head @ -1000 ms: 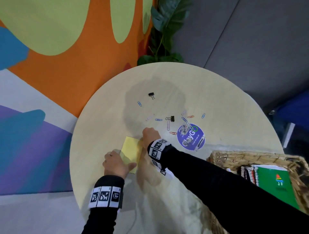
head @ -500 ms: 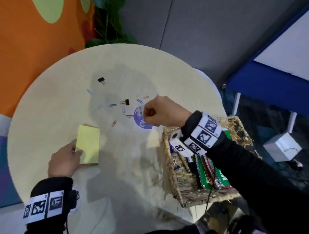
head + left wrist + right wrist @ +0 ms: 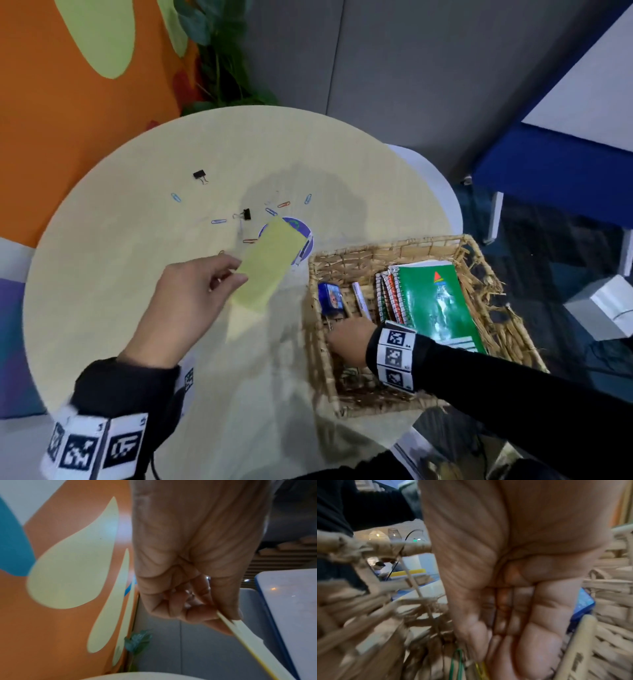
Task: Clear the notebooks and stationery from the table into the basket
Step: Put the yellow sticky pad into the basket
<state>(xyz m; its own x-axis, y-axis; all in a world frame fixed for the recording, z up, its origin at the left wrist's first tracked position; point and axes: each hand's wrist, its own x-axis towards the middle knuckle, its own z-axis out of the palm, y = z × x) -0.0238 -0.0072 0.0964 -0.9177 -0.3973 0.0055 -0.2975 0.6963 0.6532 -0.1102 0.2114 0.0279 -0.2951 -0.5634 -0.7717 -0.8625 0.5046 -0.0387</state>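
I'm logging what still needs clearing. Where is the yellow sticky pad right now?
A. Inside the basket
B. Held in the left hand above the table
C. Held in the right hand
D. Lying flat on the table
B. The left hand pinches the yellow pad by one end, lifted over the table, while the right hand reaches into the basket.

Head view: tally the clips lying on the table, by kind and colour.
Black binder clips: 2
Blue paper clips: 4
Red or orange paper clips: 3
Total: 9 plainly visible; any pale ones are too faint to count.
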